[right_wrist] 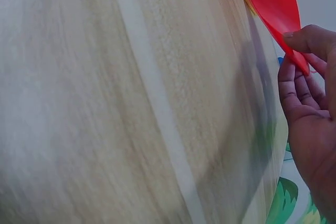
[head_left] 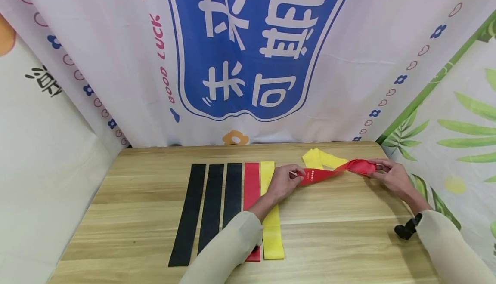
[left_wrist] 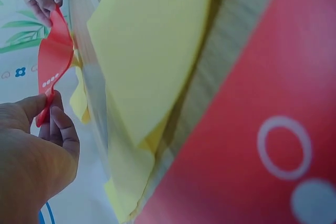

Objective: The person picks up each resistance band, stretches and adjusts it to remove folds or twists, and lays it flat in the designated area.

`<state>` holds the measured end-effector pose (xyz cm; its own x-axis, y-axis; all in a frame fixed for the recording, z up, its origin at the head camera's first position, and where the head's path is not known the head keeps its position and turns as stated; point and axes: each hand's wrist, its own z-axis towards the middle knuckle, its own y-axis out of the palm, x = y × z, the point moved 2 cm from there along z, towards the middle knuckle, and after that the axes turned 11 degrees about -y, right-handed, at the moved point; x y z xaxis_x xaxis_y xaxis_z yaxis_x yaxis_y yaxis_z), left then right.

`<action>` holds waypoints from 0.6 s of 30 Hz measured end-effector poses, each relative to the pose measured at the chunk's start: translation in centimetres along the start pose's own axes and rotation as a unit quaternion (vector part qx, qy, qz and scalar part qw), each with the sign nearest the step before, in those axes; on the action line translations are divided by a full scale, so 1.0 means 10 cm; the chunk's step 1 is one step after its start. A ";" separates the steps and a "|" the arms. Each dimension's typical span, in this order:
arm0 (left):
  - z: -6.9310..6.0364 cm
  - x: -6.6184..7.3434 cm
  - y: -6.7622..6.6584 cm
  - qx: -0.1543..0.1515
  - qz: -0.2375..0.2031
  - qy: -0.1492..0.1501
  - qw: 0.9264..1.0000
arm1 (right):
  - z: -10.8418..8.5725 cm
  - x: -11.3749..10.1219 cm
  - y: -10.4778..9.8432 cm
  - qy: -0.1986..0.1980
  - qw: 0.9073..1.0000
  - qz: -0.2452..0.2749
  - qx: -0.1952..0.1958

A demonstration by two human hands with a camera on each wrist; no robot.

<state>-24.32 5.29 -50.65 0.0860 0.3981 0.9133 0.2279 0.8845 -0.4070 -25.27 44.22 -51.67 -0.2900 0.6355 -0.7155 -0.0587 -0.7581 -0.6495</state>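
A red resistance band (head_left: 317, 175) with white dots printed on it is stretched between my two hands, twisted at its middle. My left hand (head_left: 284, 183) pinches its left end between thumb and fingers. At the other end, my right hand (head_left: 394, 180) pinches the band, as the right wrist view shows with the thumb on top of the red strip (right_wrist: 273, 6). Behind the held band lies a folded yellow band (head_left: 314, 158) on the table. Beneath my left forearm, a flat red band (head_left: 252, 185) and a flat yellow band (head_left: 273, 236) are partly covered.
Three black bands (head_left: 190, 215) lie side by side left of the flat red one, on the wooden table (head_left: 128, 206). A printed curtain (head_left: 147, 103) hangs at the table's back edge, and a leaf-patterned cloth (head_left: 461, 172) hangs at the right.
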 end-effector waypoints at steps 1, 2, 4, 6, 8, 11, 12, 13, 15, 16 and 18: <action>0.00 0.00 0.00 0.000 0.006 0.005 1.000 | 0.00 0.00 -0.01 0.002 1.000 0.004 -0.001; 0.00 0.00 -0.01 0.000 0.012 0.009 1.000 | -0.01 -0.01 -0.01 0.003 1.000 0.008 -0.002; 0.00 -0.01 -0.01 0.000 0.023 0.015 1.000 | -0.02 -0.01 -0.02 0.002 1.000 0.012 -0.004; 0.00 -0.02 -0.01 0.002 0.030 0.016 0.999 | -0.03 -0.01 -0.03 0.001 1.000 0.011 -0.002; 0.00 -0.03 -0.01 0.005 0.034 0.015 0.999 | -0.03 -0.02 -0.04 -0.004 1.000 0.010 -0.002; -0.01 -0.04 -0.01 0.007 0.034 0.011 0.999 | -0.04 -0.03 -0.05 -0.008 1.000 0.005 -0.001; -0.01 -0.05 -0.01 0.006 0.032 0.008 0.999 | -0.04 -0.03 -0.06 -0.010 1.000 0.005 -0.001; -0.01 -0.05 -0.01 0.005 0.031 0.004 1.000 | -0.05 -0.04 -0.07 -0.012 1.000 0.005 -0.002; -0.02 -0.06 -0.01 0.001 0.024 -0.003 1.000 | -0.05 -0.05 -0.09 -0.015 1.000 0.004 -0.002; -0.02 -0.05 -0.02 0.001 0.021 -0.006 1.000 | -0.05 -0.06 -0.10 -0.016 1.000 0.005 -0.002; -0.03 -0.05 -0.03 0.002 0.016 -0.010 1.000 | -0.05 -0.07 -0.12 -0.021 1.000 0.010 -0.001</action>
<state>-24.17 4.80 -50.96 0.0733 0.4311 0.8993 0.2224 0.8720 -0.4361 -24.50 44.77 -50.57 -0.3306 0.6141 -0.7166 -0.0503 -0.7697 -0.6364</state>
